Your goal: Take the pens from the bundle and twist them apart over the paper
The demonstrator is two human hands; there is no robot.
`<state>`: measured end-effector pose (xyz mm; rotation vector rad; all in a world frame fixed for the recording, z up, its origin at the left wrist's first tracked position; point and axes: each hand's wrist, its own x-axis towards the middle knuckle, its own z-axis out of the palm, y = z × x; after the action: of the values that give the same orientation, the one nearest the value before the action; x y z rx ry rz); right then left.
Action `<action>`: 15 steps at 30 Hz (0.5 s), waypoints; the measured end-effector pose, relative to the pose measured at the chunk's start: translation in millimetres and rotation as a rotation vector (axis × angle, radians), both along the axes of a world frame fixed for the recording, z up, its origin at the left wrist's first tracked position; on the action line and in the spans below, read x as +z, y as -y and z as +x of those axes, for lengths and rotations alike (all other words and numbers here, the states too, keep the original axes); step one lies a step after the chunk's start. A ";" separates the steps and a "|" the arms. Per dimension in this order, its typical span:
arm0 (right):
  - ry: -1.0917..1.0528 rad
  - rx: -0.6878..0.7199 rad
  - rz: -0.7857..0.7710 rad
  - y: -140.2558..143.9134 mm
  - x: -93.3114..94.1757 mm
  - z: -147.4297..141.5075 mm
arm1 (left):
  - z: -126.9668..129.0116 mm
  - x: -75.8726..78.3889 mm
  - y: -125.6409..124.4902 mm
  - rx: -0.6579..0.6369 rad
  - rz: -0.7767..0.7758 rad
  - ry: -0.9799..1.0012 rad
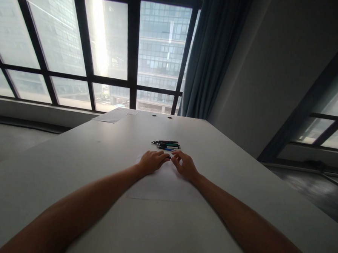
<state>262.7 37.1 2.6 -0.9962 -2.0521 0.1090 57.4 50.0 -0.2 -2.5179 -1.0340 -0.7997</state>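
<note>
Small dark pen [170, 157] pinched between fingertips of left hand [151, 162] and right hand [185, 166], steadied over paper sheet [160, 188]; pen cluster [167, 145] kept just beyond, within reach.

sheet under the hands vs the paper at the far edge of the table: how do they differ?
The near sheet lies under both hands, left hand and right hand; the far paper lies untouched. The near sheet sits squarely before the person; the far paper lies off to the left by the window. Both are white and lie flat on the table.
</note>
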 end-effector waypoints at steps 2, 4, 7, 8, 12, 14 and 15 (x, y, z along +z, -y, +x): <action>-0.006 0.002 -0.026 -0.9 0.6 0.8 | 0.0 0.1 0.3 -0.002 -0.001 -0.006; -0.006 0.020 -0.051 -1.3 0.9 0.6 | 0.2 0.8 0.9 -0.002 -0.007 -0.018; -0.003 0.036 -0.059 -1.0 0.9 -0.7 | 0.6 2.9 2.6 0.015 -0.034 -0.036; -0.001 0.039 -0.054 -0.8 0.8 -1.1 | 0.8 3.7 3.2 0.024 -0.046 -0.042; -0.017 0.031 -0.029 0.3 0.6 -2.0 | 1.3 6.6 5.2 0.054 -0.090 -0.055; -0.019 0.018 -0.037 0.5 0.7 -2.1 | 1.4 7.3 5.8 0.062 -0.100 -0.056; -0.010 0.010 -0.048 0.5 0.9 -2.1 | 1.4 7.4 6.0 0.064 -0.102 -0.057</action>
<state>260.6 36.7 3.5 -1.0127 -2.0539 0.1690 58.8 44.0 7.2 -2.5613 -1.1579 -0.6697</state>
